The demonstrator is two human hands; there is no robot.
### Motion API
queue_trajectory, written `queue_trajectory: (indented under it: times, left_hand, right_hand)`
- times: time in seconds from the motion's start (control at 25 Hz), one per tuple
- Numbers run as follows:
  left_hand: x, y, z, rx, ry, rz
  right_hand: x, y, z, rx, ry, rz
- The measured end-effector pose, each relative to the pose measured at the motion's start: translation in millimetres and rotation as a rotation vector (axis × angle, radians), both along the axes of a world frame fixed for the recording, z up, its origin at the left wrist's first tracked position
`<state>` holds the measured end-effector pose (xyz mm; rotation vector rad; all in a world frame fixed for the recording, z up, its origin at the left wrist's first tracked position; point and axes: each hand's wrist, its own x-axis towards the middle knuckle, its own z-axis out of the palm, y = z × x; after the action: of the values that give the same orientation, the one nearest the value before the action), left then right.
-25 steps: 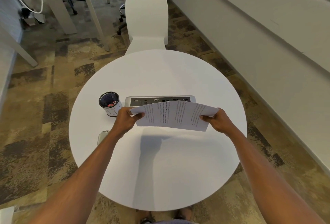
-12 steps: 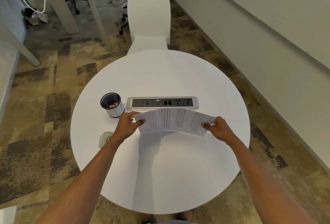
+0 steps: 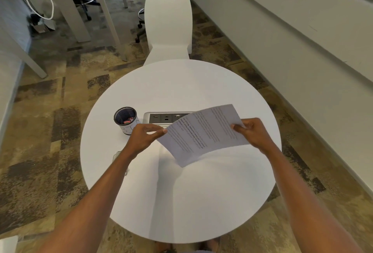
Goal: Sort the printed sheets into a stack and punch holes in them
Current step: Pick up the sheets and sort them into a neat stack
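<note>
I hold the printed sheets (image 3: 203,133) tilted in the air above the round white table (image 3: 181,192). My right hand (image 3: 254,133) grips their right edge. My left hand (image 3: 143,137) pinches the left corner between thumb and fingers. A pale hole punch (image 3: 116,155) lies on the table at the left, mostly hidden behind my left forearm.
A dark mesh cup (image 3: 126,120) with small items stands left of the table's built-in socket strip (image 3: 161,118). A white chair (image 3: 168,29) stands behind the table. A wall runs along the right; desk legs and a fan are at the back.
The sheets have turned from lying level between my hands to a tilted pose, right side raised. They shifted right and now cover the right part of the socket strip.
</note>
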<state>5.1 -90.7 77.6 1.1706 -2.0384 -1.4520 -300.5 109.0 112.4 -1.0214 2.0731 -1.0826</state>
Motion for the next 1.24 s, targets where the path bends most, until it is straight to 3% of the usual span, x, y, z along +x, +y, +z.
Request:
queue_trajectory:
  times: [0.4, 0.56, 0.8, 0.88, 1.08, 1.24]
  left_hand:
    - [-40.0, 21.7, 29.9, -0.173, 0.001, -0.232]
    - [-46.2, 27.8, 30.9, -0.117, 0.087, -0.273]
    - [-44.0, 35.9, 28.5, 0.068, 0.248, -0.146]
    - [-40.5, 35.4, 29.4, 0.142, 0.302, -0.098]
    - [-33.2, 31.1, 29.3, 0.181, 0.363, -0.046]
    - [-33.7, 31.1, 26.0, 0.194, 0.383, -0.012]
  right_hand:
    - [22.6, -30.0, 79.9, 0.067, 0.324, 0.362]
    - [30.8, -37.0, 89.3, 0.069, 0.335, 0.433]
    - [21.3, -31.0, 86.9, 0.083, 0.309, 0.359]
    - [6.3, -21.8, 75.0, 0.098, 0.241, 0.274]
    - [1.8, 1.0, 38.5, 0.033, -0.240, 0.220]
    - [29.1, -5.0, 13.3, 0.074, -0.254, 0.268]
